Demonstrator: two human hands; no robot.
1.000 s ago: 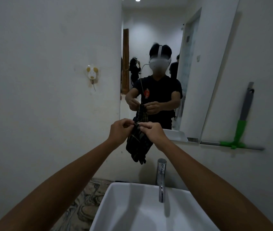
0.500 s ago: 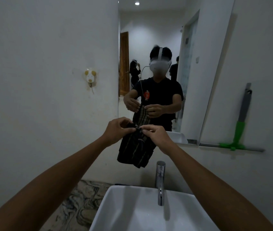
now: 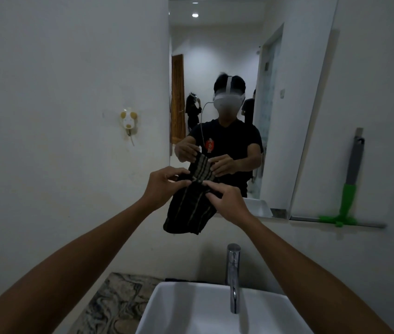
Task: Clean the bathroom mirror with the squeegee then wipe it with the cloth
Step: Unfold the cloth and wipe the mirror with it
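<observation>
Two hands, left (image 3: pixel 161 188) and right (image 3: pixel 224 201), pinch the cloth's (image 3: pixel 188 210) top edge before the mirror (image 3: pixel 311 92), above the sink (image 3: pixel 191 314); the squeegee (image 3: pixel 350 189) rests on the ledge's right end. A loose pinch could drop the cloth.

Both arms reach forward, hands close together at chest height. Left hand (image 3: pixel 161 186) and right hand (image 3: pixel 227 201) each pinch the cloth (image 3: pixel 191 208) with curled fingers.

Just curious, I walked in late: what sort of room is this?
Most likely a bathroom: a white basin with a chrome tap sits below a wall mirror, and a green squeegee stands on a ledge.
</observation>
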